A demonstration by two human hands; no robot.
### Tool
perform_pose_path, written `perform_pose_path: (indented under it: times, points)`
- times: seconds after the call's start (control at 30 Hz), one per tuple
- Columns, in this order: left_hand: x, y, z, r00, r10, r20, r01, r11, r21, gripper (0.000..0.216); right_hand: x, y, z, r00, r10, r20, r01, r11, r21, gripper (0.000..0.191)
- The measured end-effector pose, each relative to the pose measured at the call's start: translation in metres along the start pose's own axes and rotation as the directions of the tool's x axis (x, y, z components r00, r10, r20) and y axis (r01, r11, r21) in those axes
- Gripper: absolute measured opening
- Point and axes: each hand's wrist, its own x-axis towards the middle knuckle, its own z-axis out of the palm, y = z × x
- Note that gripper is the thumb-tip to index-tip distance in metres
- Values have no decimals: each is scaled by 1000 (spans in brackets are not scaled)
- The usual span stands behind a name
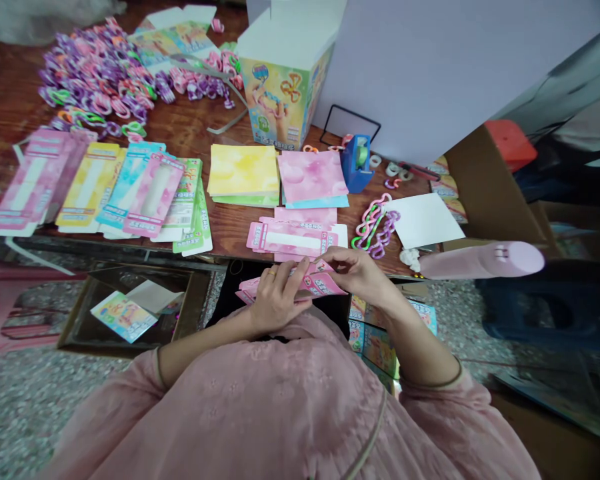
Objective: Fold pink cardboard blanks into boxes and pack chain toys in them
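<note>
Fingers of left hand [277,297] and right hand [357,273] gripping pink cardboard box blank [320,285], held just off wooden table [233,240] edge; overtight pinching risking creased panels, loosening grip risking a drop.

A pink printed card [320,283] is gripped between the left hand [277,297] and right hand [355,277], near the edge of the wooden table [235,230], where flat pink card blanks [293,239] are laid.
</note>
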Motion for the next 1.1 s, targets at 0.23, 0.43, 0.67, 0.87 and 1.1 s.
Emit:
perform_pose_path:
  times: [0.23, 0.43, 0.67, 0.87, 1.1]
  points:
    - [3, 0, -2, 990, -137, 35, 142, 967, -214, 86, 6, -11, 4, 997, -23, 68, 34, 987, -160, 28]
    - [22, -15, -3, 880, -306, 363, 462, 732, -501, 93, 25, -14, 7, 998, 53, 47, -47, 992, -113, 39]
    - [36, -49, 2, 870, -174, 462, 490, 428, -760, 94, 34, -10, 2, 996, -44, -80, 46, 999, 23, 33]
    - [40, -58, 6, 866, -129, 483, 497, 318, -807, 92, 19, -14, -5, 932, -347, 103, 362, 899, -247, 35]
    - [39, -56, 13, 878, -97, 468, 476, 258, -841, 90, 13, -4, 0, 896, -422, 137, 441, 813, -380, 40]
